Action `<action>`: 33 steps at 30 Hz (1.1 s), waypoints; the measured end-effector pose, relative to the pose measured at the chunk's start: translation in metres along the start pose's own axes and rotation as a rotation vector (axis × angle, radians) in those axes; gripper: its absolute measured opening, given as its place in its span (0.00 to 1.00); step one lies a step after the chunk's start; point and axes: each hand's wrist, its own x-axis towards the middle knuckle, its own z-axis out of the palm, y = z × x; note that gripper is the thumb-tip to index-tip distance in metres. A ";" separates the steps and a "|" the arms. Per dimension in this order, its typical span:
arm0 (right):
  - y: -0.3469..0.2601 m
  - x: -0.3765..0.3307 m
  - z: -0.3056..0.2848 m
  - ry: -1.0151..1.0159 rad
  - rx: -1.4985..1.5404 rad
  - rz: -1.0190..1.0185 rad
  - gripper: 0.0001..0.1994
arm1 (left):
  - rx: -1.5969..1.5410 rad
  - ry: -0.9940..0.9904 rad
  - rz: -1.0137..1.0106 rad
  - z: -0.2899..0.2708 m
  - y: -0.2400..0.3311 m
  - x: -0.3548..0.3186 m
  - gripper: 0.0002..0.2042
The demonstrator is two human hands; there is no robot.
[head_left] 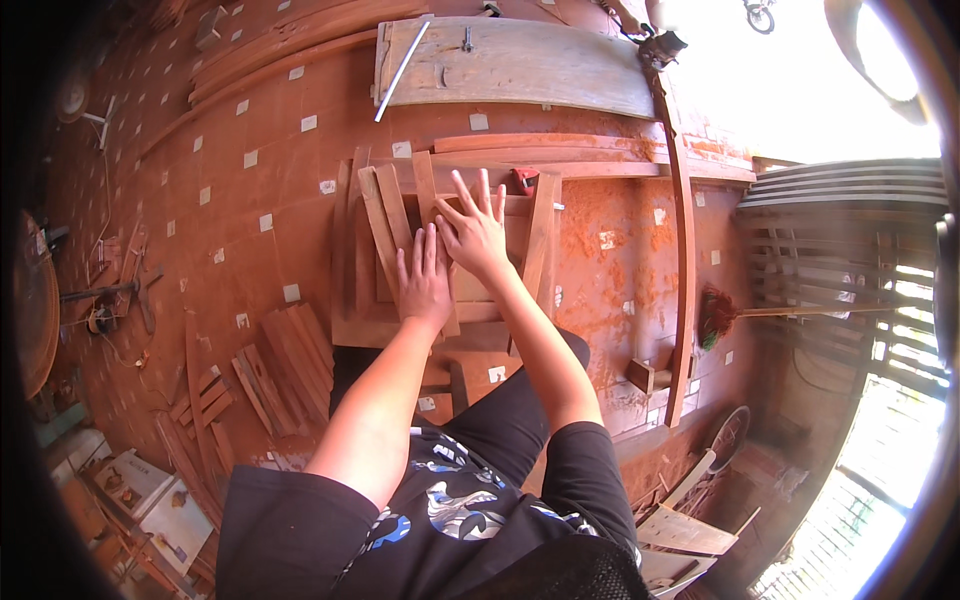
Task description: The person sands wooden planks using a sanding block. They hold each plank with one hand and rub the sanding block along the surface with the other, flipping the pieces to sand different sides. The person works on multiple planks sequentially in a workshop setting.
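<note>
Black shirt (pixel 440 520): six o'clock, cut off below.
Left hand (pixel 426 290), right hand (pixel 478 240): fingers extended, unclenched; palms hidden.
Wooden strip (pixel 424 180): eleven o'clock, partly covered by both hands.
Red object (pixel 524 181): one o'clock, unclear.

Brown slats (pixel 378 215), reddish floor (pixel 270 190) (white-patched)
</note>
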 end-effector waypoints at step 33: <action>0.019 0.016 -0.010 0.090 -0.049 0.096 0.14 | -0.022 -0.066 0.010 -0.007 -0.001 0.003 0.33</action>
